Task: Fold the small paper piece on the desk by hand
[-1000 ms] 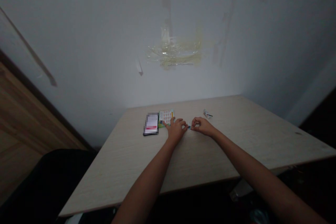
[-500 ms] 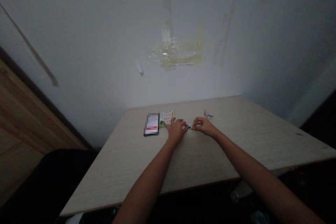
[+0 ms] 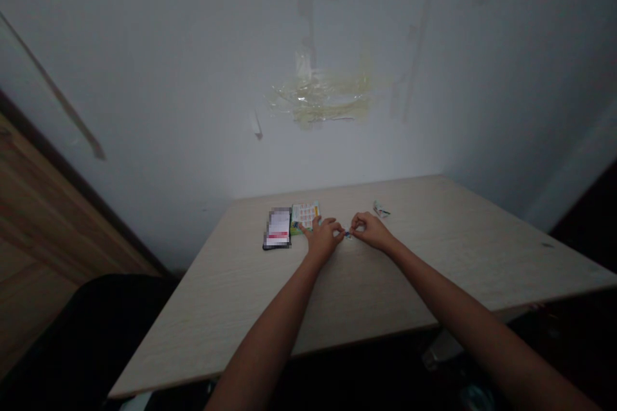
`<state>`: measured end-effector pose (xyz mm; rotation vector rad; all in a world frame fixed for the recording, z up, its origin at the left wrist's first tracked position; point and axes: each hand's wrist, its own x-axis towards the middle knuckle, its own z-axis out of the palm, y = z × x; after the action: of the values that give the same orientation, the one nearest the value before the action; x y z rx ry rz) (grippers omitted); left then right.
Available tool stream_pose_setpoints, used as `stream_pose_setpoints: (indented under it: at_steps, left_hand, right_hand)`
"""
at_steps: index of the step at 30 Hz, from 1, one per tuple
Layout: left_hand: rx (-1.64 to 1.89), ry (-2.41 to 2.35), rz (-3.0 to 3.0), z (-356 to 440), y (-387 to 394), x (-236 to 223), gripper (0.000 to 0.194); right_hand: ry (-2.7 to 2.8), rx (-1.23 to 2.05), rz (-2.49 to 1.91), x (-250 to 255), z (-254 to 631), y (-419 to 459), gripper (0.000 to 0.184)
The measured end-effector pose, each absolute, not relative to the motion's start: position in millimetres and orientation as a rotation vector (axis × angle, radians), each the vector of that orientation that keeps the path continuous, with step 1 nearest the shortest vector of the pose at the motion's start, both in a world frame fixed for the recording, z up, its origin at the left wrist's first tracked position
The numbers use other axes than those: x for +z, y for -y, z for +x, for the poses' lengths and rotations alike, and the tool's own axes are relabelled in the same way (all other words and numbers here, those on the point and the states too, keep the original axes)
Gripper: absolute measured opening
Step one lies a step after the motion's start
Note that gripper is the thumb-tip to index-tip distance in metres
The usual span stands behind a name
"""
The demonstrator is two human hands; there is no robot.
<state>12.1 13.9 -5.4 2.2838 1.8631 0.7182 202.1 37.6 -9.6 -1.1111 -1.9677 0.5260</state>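
Note:
Both my hands rest near the far middle of a pale wooden table (image 3: 366,295). My left hand (image 3: 324,237) and my right hand (image 3: 367,231) each pinch one end of a tiny white and blue piece (image 3: 347,233) held between them; it is too small to name. Left of my left hand lies a colourful printed card or packet (image 3: 305,214), touching my little finger. A dark phone (image 3: 278,228) with a lit screen lies beside that card.
A small crumpled wrapper (image 3: 380,209) lies on the table behind my right hand. A white wall with old tape residue (image 3: 321,96) stands right behind the table. A wooden door or panel (image 3: 43,231) is at the left, a dark seat (image 3: 81,334) below it.
My two hands have drawn slightly closer together around the tiny piece. Nothing else has moved.

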Motion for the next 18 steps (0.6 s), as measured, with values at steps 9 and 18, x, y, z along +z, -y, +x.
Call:
stream_pose_setpoints:
  at_steps: [9,18]
  left_hand:
    - [0.698,-1.862,2.293,12,-12,-4,0.019]
    - [0.743,-1.854,2.303,12,-11,-5,0.017]
  right_hand:
    - [1.848,0.678,-1.056,-17,202,-42,0.013]
    - [1.812,0.883,-0.985,-19,204,-40,0.020]
